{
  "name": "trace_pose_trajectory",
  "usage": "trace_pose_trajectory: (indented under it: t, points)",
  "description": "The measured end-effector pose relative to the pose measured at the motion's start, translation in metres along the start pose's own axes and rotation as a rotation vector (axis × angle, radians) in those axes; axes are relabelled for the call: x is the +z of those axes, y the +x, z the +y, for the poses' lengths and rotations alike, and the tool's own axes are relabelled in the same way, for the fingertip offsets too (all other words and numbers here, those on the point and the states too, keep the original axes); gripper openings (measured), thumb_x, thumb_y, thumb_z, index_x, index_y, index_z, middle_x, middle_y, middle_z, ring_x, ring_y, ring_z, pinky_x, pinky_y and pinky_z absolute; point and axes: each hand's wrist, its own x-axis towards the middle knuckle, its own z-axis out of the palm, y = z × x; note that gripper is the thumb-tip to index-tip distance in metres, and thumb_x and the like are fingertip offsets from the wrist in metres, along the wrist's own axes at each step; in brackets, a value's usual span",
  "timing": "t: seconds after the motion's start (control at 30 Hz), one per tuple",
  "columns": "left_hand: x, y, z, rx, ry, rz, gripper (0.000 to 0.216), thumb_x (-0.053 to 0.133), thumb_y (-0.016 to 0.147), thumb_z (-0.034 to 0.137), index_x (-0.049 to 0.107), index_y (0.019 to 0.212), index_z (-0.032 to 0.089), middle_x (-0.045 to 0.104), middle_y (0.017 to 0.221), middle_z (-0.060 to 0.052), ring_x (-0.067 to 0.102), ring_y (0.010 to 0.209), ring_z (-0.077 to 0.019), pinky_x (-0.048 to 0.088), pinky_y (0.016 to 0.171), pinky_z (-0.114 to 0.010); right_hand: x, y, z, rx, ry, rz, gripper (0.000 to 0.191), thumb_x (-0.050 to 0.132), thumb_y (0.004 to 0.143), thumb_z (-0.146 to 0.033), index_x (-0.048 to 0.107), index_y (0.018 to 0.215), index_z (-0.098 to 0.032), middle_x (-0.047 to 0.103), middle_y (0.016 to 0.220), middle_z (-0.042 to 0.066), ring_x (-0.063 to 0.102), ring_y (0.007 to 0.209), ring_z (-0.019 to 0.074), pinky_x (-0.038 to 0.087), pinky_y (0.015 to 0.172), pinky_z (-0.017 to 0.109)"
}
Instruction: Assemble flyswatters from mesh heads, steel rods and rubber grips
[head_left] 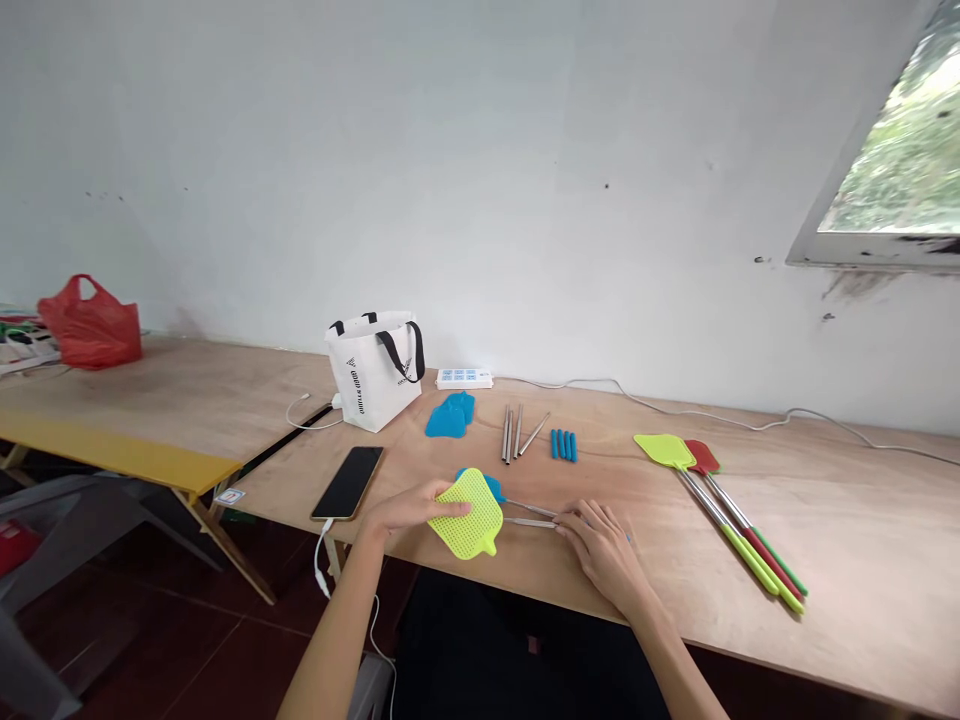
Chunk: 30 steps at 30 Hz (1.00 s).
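The left hand [418, 506] pinches a yellow-green perforated swatter head [478, 523] at the front edge of the worktop [840, 500]; its long axis slants, the short neck pointing toward the person and slightly right. The right hand [600, 548] grasps one end of a silver rod [529, 522], which runs nearly sideways, its free end pointing left. A blue head [493, 487] shows partly behind.

Looks like a little workshop, with fly swatters [739, 547] and metal sticks [517, 433] laid out on a wooden table [847, 500].
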Motion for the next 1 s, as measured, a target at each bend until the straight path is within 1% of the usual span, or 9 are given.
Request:
trace_pose_trajectory:
  t: [0.07, 0.13, 0.23, 0.33, 0.4, 0.47, 0.57, 0.73, 1.0]
  points:
    - [0.002, 0.003, -0.001, -0.006, 0.046, -0.036, 0.039, 0.081, 0.078, 0.051, 0.077, 0.095, 0.015, 0.076, 0.095, -0.006, 0.069, 0.096, -0.0247, 0.050, 0.075, -0.027, -0.001, 0.001, -0.001, 0.004, 0.011, 0.001, 0.024, 0.043, 0.106, -0.025, 0.067, 0.106, -0.025, 0.070, 0.100, 0.004, 0.063, 0.091, 0.0220, 0.046, 0.081, 0.037]
    - [0.002, 0.005, -0.002, 0.010, 0.040, -0.009, 0.038, 0.080, 0.079, 0.050, 0.077, 0.096, 0.016, 0.076, 0.095, -0.006, 0.069, 0.097, -0.0244, 0.051, 0.077, -0.028, -0.001, 0.001, -0.001, 0.007, 0.027, 0.000, 0.023, 0.043, 0.106, -0.025, 0.066, 0.105, -0.025, 0.070, 0.098, 0.003, 0.063, 0.090, 0.0213, 0.045, 0.080, 0.036]
    - [-0.001, 0.005, -0.002, 0.065, -0.069, 0.138, 0.041, 0.079, 0.080, 0.050, 0.075, 0.101, 0.015, 0.076, 0.098, -0.007, 0.069, 0.095, -0.0244, 0.054, 0.076, -0.029, 0.000, 0.001, 0.000, 0.040, 0.037, 0.017, 0.023, 0.041, 0.106, -0.026, 0.064, 0.103, -0.025, 0.071, 0.096, 0.003, 0.065, 0.089, 0.0209, 0.044, 0.080, 0.035]
    - [-0.004, 0.004, 0.000, 0.136, -0.199, 0.327, 0.044, 0.076, 0.083, 0.052, 0.073, 0.102, 0.013, 0.076, 0.096, -0.010, 0.070, 0.083, -0.0235, 0.056, 0.068, -0.031, 0.002, 0.000, 0.003, 0.103, 0.037, 0.062, 0.024, 0.040, 0.107, -0.028, 0.063, 0.101, -0.025, 0.071, 0.095, 0.004, 0.065, 0.088, 0.0218, 0.044, 0.079, 0.035]
    - [-0.005, 0.003, 0.002, 0.185, -0.245, 0.410, 0.045, 0.073, 0.085, 0.054, 0.071, 0.100, 0.012, 0.075, 0.090, -0.010, 0.069, 0.073, -0.0220, 0.056, 0.062, -0.031, 0.003, -0.001, 0.006, 0.145, 0.046, 0.099, 0.024, 0.040, 0.106, -0.030, 0.063, 0.099, -0.025, 0.070, 0.093, 0.004, 0.064, 0.086, 0.0223, 0.044, 0.078, 0.035]
    - [-0.006, 0.003, 0.004, 0.216, -0.279, 0.454, 0.044, 0.073, 0.086, 0.054, 0.071, 0.097, 0.011, 0.075, 0.086, -0.010, 0.068, 0.067, -0.0208, 0.056, 0.059, -0.031, 0.005, -0.002, 0.009, 0.176, 0.073, 0.137, 0.024, 0.041, 0.106, -0.032, 0.062, 0.099, -0.025, 0.069, 0.092, 0.004, 0.064, 0.086, 0.0227, 0.045, 0.078, 0.036]
    - [-0.005, 0.006, 0.004, 0.226, -0.326, 0.478, 0.042, 0.075, 0.084, 0.051, 0.071, 0.095, 0.011, 0.075, 0.085, -0.010, 0.067, 0.064, -0.0200, 0.055, 0.057, -0.030, 0.006, -0.003, 0.011, 0.192, 0.136, 0.176, 0.024, 0.040, 0.106, -0.035, 0.063, 0.104, -0.026, 0.069, 0.094, 0.004, 0.064, 0.089, 0.0229, 0.046, 0.080, 0.036]
    - [0.002, 0.012, 0.002, 0.232, -0.374, 0.439, 0.039, 0.076, 0.083, 0.046, 0.071, 0.098, 0.011, 0.075, 0.091, -0.010, 0.066, 0.063, -0.0182, 0.056, 0.056, -0.030, 0.005, -0.005, 0.011, 0.210, 0.220, 0.204, 0.025, 0.041, 0.106, -0.038, 0.063, 0.111, -0.028, 0.069, 0.096, 0.004, 0.064, 0.092, 0.0232, 0.047, 0.083, 0.037]
    - [0.014, 0.019, 0.004, 0.218, -0.418, 0.371, 0.047, 0.077, 0.082, 0.048, 0.068, 0.110, 0.012, 0.075, 0.089, -0.011, 0.071, 0.076, -0.0245, 0.052, 0.051, -0.027, 0.007, -0.005, 0.014, 0.218, 0.248, 0.209, 0.026, 0.042, 0.106, -0.040, 0.064, 0.114, -0.028, 0.070, 0.099, 0.004, 0.065, 0.095, 0.0224, 0.049, 0.086, 0.037]
